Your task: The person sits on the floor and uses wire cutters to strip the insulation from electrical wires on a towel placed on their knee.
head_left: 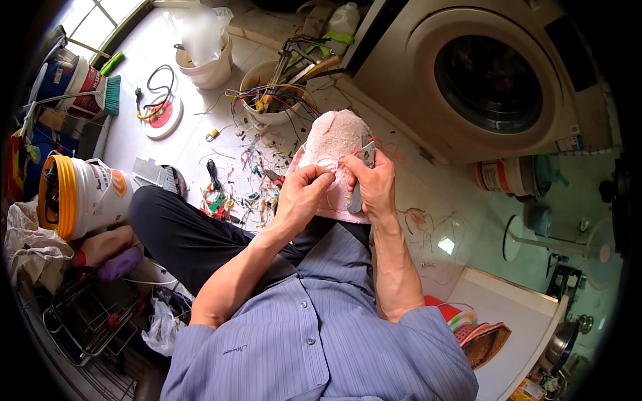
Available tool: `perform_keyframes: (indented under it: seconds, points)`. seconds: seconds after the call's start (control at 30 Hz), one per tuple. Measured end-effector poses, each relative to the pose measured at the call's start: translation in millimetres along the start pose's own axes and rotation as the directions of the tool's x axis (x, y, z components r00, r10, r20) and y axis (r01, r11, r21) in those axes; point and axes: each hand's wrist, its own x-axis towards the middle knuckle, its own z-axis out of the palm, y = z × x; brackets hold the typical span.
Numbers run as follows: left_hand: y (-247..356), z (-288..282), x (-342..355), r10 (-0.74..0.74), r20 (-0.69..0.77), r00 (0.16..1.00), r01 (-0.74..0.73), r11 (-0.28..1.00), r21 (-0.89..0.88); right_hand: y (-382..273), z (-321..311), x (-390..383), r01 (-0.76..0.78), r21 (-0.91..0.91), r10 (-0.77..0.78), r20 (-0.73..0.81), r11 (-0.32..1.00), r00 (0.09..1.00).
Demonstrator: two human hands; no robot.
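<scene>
Across my lap lies a pink towel (340, 130), and both hands work above it. My right hand (376, 182) is closed around a grey metal hand tool (356, 198), whose exact kind is partly hidden by the fingers. Thin red wire (378, 144) loops out beside that hand, and a short red length shows between the two hands. My left hand (302, 190) is closed in a pinch at the near end of this wire, its fingertips close to the right hand's. Red-handled pliers (273, 176) lie on the floor just left of the towel.
Wire scraps (251, 184) litter the floor on the left. A bucket (271, 115) of tools and cables stands ahead, beside a white bucket (208, 70). The washing machine (394, 80) fills the far right. A white and yellow bucket (100, 197) stands left of my knee.
</scene>
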Motion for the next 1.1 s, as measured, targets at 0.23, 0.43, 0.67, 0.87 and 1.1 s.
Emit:
perform_keyframes:
  seconds: [0.23, 0.43, 0.67, 0.87, 1.1]
  points:
    - [6, 1, -4, -0.104, 0.014, 0.994, 0.105, 0.993, -0.055, 2, -4, 2, -0.018, 0.056, 0.017, 0.019, 0.998, 1.000]
    - [5, -2, -4, -0.150, 0.043, 0.988, 0.155, 0.978, -0.140, -3, -4, 7, -0.016, -0.106, 0.020, 0.039, 0.994, 0.999]
    - [-2, 4, 1, -0.188, -0.013, 0.982, 0.186, 0.977, -0.101, 1, -15, 3, -0.080, -0.166, 0.087, 0.041, 0.983, 0.995]
    - [0, 4, -1, -0.282, 0.025, 0.959, 0.282, 0.944, -0.170, 16, -30, -48, -0.159, 0.066, 0.155, 0.061, 0.985, 0.986]
    - [-3, 12, -2, -0.288, 0.144, 0.947, 0.315, 0.920, -0.233, 26, -16, -62, -0.016, -0.114, 0.018, 0.019, 0.993, 1.000]
